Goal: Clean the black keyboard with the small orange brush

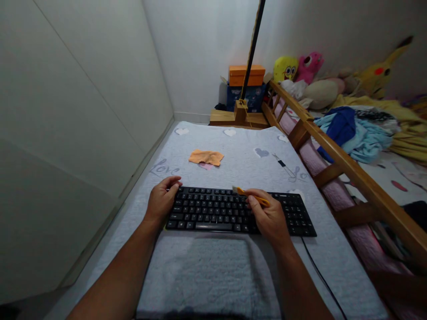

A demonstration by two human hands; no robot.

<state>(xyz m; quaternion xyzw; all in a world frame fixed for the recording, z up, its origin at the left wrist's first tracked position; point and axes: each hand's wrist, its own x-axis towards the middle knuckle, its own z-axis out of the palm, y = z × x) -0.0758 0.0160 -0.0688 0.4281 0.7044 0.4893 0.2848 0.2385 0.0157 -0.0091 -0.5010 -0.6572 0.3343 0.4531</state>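
Note:
A black computer keyboard (210,209) lies flat on a pale blue cloth printed with hearts and lettering. My left hand (162,198) holds the keyboard by its upper left end, thumb on the edge and fingers curled beyond it. Between the thumb and fingers of my right hand (267,218) is a small brush (262,201) with an orange-yellow handle. Its pale bristles point left at the upper row of keys; whether they touch is hard to see. Part of the right-hand key area is hidden under this hand.
Beyond the keyboard lie a crumpled orange cloth (206,157) and a thin wire tool (283,163) with a black middle. The keyboard's cable (322,275) runs toward me at right. A wooden bed rail (347,155) borders the right side, a pale wall (83,111) the left.

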